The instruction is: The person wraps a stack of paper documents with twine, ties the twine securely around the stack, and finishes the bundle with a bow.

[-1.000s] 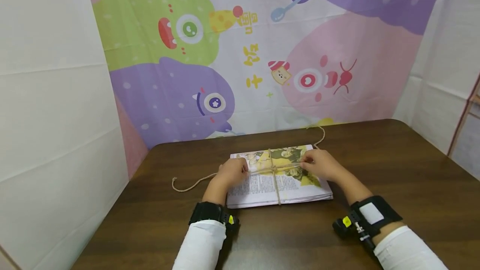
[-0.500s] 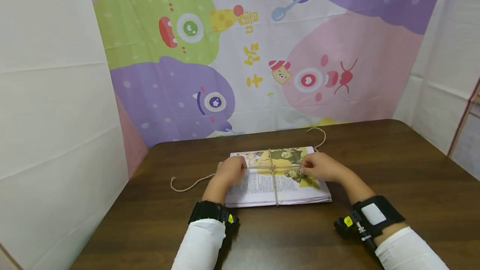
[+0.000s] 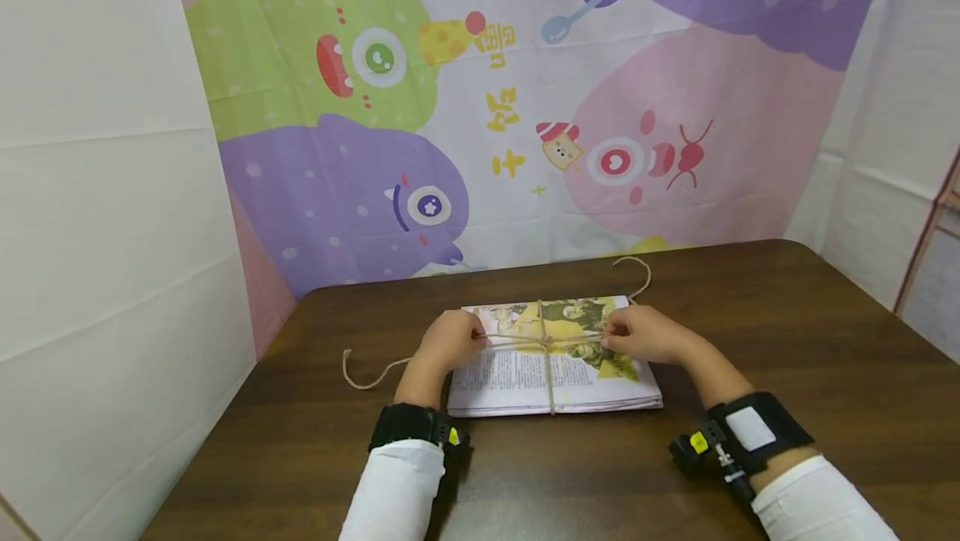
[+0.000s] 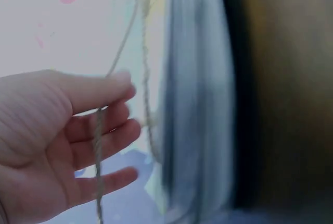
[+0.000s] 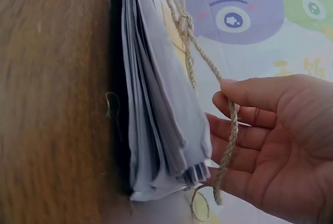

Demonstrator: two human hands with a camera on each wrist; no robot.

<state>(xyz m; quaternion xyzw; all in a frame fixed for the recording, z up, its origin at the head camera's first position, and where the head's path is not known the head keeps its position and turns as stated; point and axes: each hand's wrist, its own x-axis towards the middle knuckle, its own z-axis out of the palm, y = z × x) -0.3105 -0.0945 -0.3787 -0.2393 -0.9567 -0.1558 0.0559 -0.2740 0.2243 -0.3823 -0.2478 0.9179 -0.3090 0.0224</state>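
Where string [image 3: 550, 374] crosses: a knot [image 3: 547, 342] atop newspapers [image 3: 491, 391]
Left hand [image 3: 452, 339]: fingers [image 4: 119, 135] pinch one strand [image 4: 98, 156]
Right hand [image 3: 641, 334]: fingers pinch another strand, newspapers just beside

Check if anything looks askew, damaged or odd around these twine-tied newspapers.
Mainly the cartoon backdrop: its green monster and yellow lettering lie sideways, as if hung a quarter turn off. Also, in the right wrist view, the edges of the newspaper stack don't line up flush. I see no spill or obvious tear.
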